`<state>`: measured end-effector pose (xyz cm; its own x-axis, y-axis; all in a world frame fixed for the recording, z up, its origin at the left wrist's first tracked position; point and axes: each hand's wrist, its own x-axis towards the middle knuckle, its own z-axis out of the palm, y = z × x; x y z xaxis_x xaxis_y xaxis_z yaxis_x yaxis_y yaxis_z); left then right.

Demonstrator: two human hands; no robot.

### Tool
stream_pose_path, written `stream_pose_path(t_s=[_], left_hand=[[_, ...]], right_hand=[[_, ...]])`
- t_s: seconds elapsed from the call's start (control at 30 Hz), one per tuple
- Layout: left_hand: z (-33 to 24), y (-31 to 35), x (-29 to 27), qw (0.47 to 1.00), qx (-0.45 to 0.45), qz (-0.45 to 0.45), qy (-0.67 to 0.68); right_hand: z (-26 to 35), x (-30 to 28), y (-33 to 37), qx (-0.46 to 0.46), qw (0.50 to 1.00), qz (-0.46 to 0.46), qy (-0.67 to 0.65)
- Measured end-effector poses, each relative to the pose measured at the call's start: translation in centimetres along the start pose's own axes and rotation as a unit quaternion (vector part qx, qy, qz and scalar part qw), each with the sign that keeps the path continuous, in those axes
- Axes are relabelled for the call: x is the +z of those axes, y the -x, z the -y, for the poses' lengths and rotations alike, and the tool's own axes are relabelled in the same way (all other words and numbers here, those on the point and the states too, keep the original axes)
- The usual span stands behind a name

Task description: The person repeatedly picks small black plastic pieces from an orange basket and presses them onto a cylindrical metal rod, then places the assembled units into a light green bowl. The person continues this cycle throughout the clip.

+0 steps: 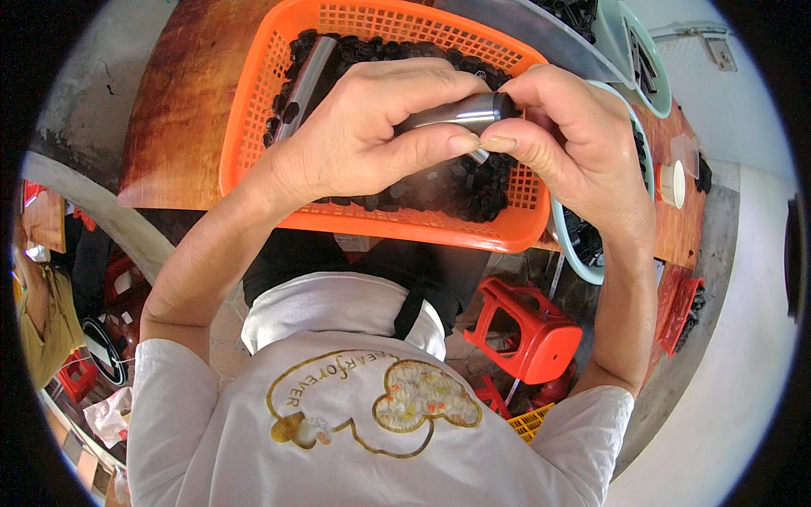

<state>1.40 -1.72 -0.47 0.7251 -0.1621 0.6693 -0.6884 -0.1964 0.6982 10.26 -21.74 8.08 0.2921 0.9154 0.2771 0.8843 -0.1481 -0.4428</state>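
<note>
Now L hand grasps shiny metal tube above orange basket; R hand has fingers curled at black cap on its end. Step is prob. cap fitting; next move seems to need steady L grip w/ straight R push.

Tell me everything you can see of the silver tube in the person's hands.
The silver tube is a smooth, shiny cylinder, apparently metal, with a black end piece on its right. It runs crosswise over the orange plastic basket, tilted slightly upward to the right in the picture. The left hand grips it, hiding its left end; the right hand has its fingers at the black end, exact contact unclear.
</note>
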Motion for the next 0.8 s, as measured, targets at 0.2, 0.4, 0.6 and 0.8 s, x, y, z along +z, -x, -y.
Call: stream_pose_path(t_s=[0.2, 0.4, 0.6, 0.8], left_hand=[[-0.4, 0.1, -0.4, 0.998, -0.048, 0.016, 0.024], [-1.3, 0.1, -0.4, 0.945, -0.232, 0.04, 0.226], [-1.5, -0.3, -0.5, 0.908, -0.306, 0.092, 0.271], [-2.1, -0.1, -0.3, 0.898, -0.289, 0.103, 0.315]], right_hand=[[0.9, -0.8, -0.4, -0.047, 0.982, 0.028, 0.18], [-0.2, 0.5, -1.3, -0.058, 0.991, -0.115, 0.04], [-0.2, 2.9, -1.3, -0.053, 0.993, -0.104, -0.005], [1.0, 4.3, -2.5, -0.062, 0.993, -0.095, -0.021]])
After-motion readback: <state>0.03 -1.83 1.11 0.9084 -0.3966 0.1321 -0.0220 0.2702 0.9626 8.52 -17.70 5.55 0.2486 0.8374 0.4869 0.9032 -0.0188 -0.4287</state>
